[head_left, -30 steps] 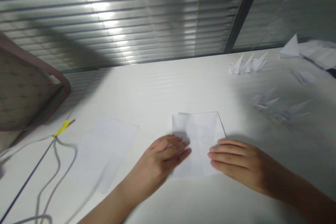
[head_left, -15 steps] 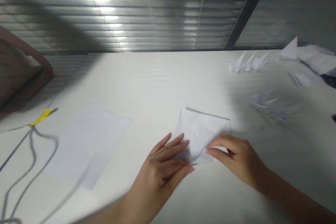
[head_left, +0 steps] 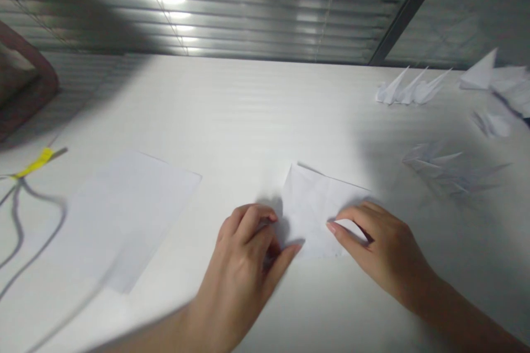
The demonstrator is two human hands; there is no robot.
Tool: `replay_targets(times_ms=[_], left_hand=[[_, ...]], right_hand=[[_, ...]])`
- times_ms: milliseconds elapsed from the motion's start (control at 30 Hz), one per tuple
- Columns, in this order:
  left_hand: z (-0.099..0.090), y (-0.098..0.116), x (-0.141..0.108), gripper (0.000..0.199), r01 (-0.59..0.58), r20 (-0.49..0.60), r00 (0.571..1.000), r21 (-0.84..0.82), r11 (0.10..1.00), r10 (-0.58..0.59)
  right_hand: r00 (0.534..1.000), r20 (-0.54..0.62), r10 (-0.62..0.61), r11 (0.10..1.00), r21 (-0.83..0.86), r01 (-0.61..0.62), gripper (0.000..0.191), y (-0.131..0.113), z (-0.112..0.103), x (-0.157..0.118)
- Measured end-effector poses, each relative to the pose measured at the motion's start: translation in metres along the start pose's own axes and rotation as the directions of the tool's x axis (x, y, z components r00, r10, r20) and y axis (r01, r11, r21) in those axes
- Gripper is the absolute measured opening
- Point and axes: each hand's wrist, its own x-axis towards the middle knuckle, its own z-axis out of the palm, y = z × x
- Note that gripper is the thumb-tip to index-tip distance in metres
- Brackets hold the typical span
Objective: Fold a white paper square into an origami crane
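Note:
A creased square of white paper (head_left: 317, 215) lies on the white table (head_left: 248, 110), tilted like a diamond, between my hands. My left hand (head_left: 242, 248) is curled against its left side, with the fingertips gripping the paper's edge. My right hand (head_left: 383, 248) holds its lower right part between thumb and forefinger, and that corner appears lifted. The paper's bottom corner is partly hidden by shadow and fingers. Neither hand touches the flat white sheet (head_left: 124, 215) lying to the left.
Several folded paper cranes (head_left: 409, 88) stand at the far right, with faint, flattened paper pieces (head_left: 451, 168) nearer. Loose paper (head_left: 509, 85) lies in the right corner. A grey cable with yellow tape (head_left: 35, 163) runs at left. A brownish chair back (head_left: 28, 80) intrudes at upper left, before slatted blinds.
My left hand has curled its fingers closer around the paper's left side. The paper has turned slightly, and the whole scene has shifted in view as my head moved.

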Motion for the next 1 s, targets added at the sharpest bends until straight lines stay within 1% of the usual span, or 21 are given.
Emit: replay_targets(times_ms=[200,267,300,367,400,433,467,500,533,600,633,733,800,900,1000], left_hand=[[0.002,-0.001,0.002,0.022,-0.005,-0.018,1.0,0.015,1.0,0.005],[0.001,0.0,0.001,0.022,-0.018,-0.03,0.999,0.064,0.998,0.02],[0.001,0.001,-0.001,0.02,-0.047,-0.045,0.998,0.111,0.993,0.052],[0.0,0.006,-0.006,0.014,-0.181,-0.046,0.979,0.235,0.955,0.197],[0.0,0.01,-0.01,0.019,-0.314,0.021,0.947,0.279,0.907,0.322],[0.001,0.015,-0.014,0.028,-0.464,0.129,0.886,0.278,0.841,0.446],[0.003,0.02,-0.018,0.034,-0.533,0.178,0.846,0.273,0.801,0.503],[0.007,0.025,-0.022,0.037,-0.527,0.246,0.847,0.281,0.802,0.471],[0.01,0.029,-0.026,0.04,-0.515,0.281,0.852,0.3,0.803,0.441],[0.019,0.035,-0.033,0.047,-0.47,0.284,0.877,0.341,0.814,0.388],[0.022,0.036,-0.035,0.053,-0.488,0.303,0.867,0.35,0.8,0.396],[0.028,0.035,-0.04,0.067,-0.504,0.318,0.859,0.386,0.772,0.402],[0.03,0.033,-0.041,0.064,-0.508,0.325,0.858,0.411,0.757,0.399],[0.029,0.032,-0.043,0.053,-0.519,0.338,0.852,0.438,0.734,0.4],[0.027,0.035,-0.046,0.051,-0.508,0.358,0.857,0.46,0.728,0.371]], right_hand=[[1.0,-0.019,-0.023,0.998,-0.059,0.022,0.017,0.001,0.001,-0.001],[0.999,-0.021,-0.026,0.997,-0.069,0.025,0.017,0.002,0.002,-0.001],[0.999,-0.02,-0.026,0.997,-0.069,0.025,0.017,0.003,0.002,-0.001],[0.999,-0.015,-0.03,0.998,-0.062,0.029,0.017,0.003,0.003,-0.001],[0.999,-0.015,-0.036,0.998,-0.058,0.035,0.017,0.003,0.003,-0.001],[0.999,-0.013,-0.042,0.998,-0.053,0.041,0.017,0.003,0.003,-0.001],[0.999,-0.015,-0.047,0.998,-0.052,0.046,0.016,0.004,0.003,-0.001],[0.999,-0.015,-0.051,0.997,-0.053,0.05,0.016,0.004,0.003,-0.001],[0.998,-0.017,-0.053,0.997,-0.054,0.052,0.016,0.004,0.003,-0.001],[0.998,-0.017,-0.053,0.997,-0.054,0.052,0.015,0.004,0.004,-0.001],[0.998,-0.014,-0.053,0.997,-0.05,0.053,0.014,0.004,0.004,-0.002],[0.998,-0.016,-0.055,0.998,-0.036,0.055,0.013,0.005,0.004,-0.002],[0.998,-0.015,-0.055,0.998,-0.036,0.054,0.013,0.005,0.004,-0.002],[0.999,-0.006,-0.049,0.998,-0.037,0.049,0.012,0.006,0.005,-0.003],[0.999,-0.006,-0.045,0.998,-0.038,0.044,0.013,0.007,0.005,-0.004]])
